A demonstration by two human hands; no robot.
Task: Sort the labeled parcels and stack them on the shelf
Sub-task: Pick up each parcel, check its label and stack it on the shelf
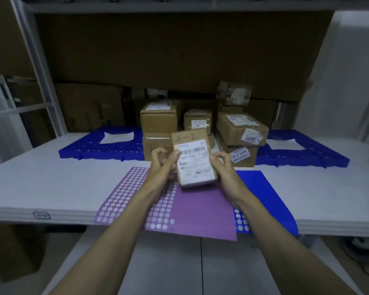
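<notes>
I hold a small brown parcel up above the table, its white barcode label facing me and "4-2" handwritten on top. My left hand grips its left edge with the thumb on the label. My right hand grips its right edge. Behind it a cluster of labeled cardboard parcels is piled at the middle of the white table. Blue grid pallets lie on the left and right, each with a white paper sheet on it.
A purple sticker sheet and a blue sticker sheet lie at the table's front edge under my hands. Larger cardboard boxes stand behind on the shelf. A white shelf frame post rises at the left.
</notes>
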